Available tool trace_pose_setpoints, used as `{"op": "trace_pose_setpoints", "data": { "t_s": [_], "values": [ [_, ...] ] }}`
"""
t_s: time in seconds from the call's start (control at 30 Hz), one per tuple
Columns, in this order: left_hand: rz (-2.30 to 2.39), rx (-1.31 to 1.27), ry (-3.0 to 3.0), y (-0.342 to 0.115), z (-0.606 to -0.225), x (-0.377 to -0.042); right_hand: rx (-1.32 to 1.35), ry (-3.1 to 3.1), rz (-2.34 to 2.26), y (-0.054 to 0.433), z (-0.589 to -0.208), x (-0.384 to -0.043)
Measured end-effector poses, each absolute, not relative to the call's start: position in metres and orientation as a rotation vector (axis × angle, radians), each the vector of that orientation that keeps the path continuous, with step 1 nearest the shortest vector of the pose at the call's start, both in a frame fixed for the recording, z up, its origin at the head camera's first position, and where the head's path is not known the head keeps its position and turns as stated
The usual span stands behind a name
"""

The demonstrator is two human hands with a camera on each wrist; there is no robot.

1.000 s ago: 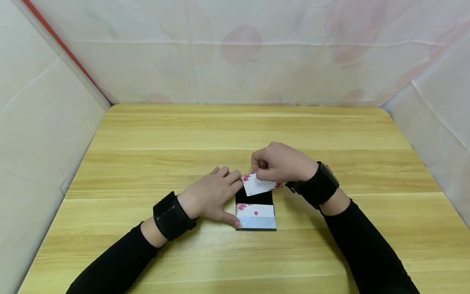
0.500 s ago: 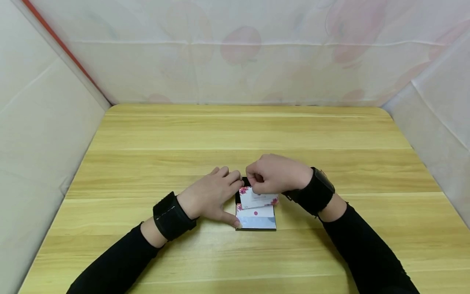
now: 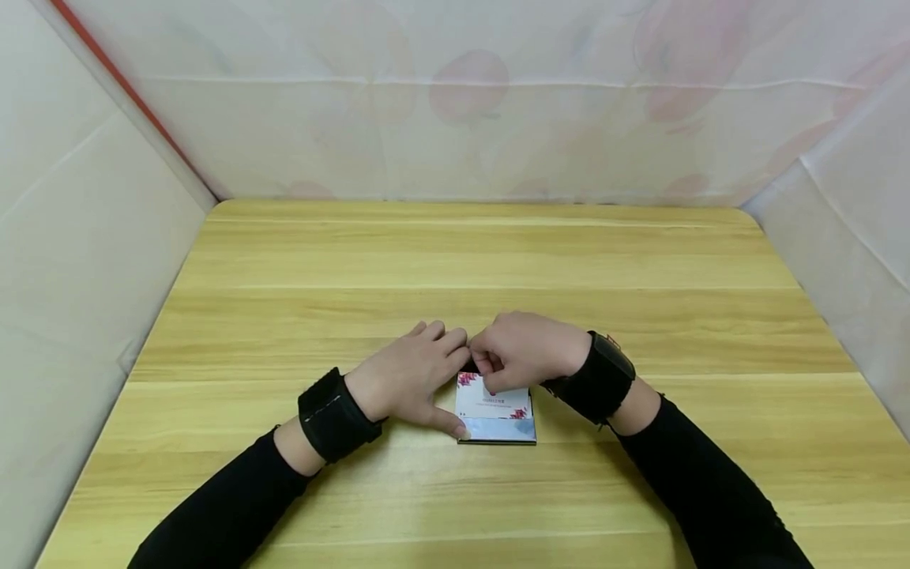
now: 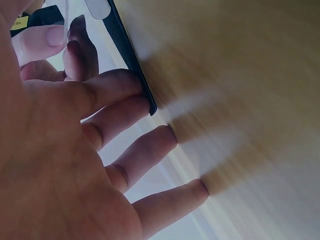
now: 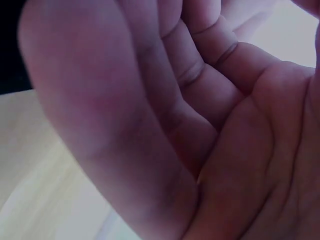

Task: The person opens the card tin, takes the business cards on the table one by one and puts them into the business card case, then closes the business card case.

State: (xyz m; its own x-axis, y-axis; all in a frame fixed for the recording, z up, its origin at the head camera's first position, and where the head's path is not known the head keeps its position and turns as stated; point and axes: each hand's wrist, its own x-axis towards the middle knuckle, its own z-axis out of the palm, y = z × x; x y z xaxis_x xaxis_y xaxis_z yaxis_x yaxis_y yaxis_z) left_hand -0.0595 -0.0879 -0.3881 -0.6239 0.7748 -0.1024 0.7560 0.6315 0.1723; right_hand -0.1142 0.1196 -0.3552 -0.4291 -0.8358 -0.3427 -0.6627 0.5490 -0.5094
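Note:
An opened card case (image 3: 500, 431) with a silvery front pocket and black lid lies on the table in the head view. My right hand (image 3: 529, 348) pinches a white business card (image 3: 486, 406) with pink floral corners. The card's lower edge meets the pocket, covering the card seen there earlier. My left hand (image 3: 415, 378) steadies the case, its thumb on the lower left corner and fingers by the lid's left side. In the left wrist view, two fingers touch the case's black edge (image 4: 127, 57), while the others rest on the table. The right palm fills most of its wrist view.
Wood-grain table (image 3: 320, 261) surrounds the case. Pale fabric walls stand behind and at both sides, the rear one (image 3: 284, 126) with faint pink prints. Black bands (image 3: 592, 379) wrap both wrists, above black sleeves.
My right hand has brought the card down toward the front pocket, from over the lid to above the pocket, and straightened its tilt. My left hand has stayed in place.

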Motion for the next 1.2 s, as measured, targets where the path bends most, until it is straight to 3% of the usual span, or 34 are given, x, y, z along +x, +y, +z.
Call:
{"op": "trace_pose_setpoints", "data": {
  "t_s": [1.2],
  "values": [
    [0.184,1.294,2.69,-0.0902,-0.3876,-0.0599,-1.136,2.223,-0.287,0.1161,-0.3624,-0.1131]
  ]
}}
